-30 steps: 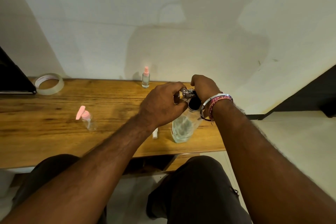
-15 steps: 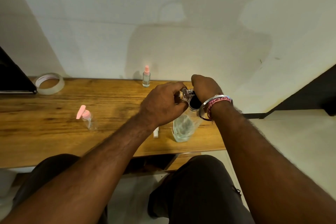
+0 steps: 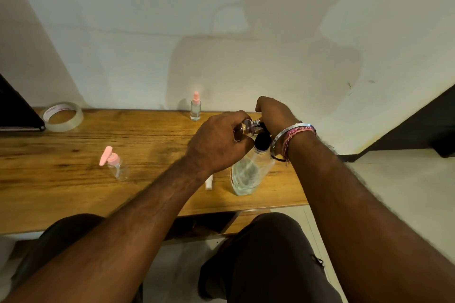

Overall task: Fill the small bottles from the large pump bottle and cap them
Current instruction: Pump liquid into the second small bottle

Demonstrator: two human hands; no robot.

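Seated at a wooden worktop (image 3: 61,194), a person's left hand (image 3: 216,145) grips a small clear bottle (image 3: 247,128) at the large pump bottle (image 3: 248,174), whose top the right hand (image 3: 274,113) clasps. Beyond stands a capped pink-topped bottle (image 3: 195,107).

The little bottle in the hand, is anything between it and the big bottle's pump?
Nothing visible. The left hand holds the little bottle tipped right up against the black pump of the big bottle, and the right hand is on top of the pump.
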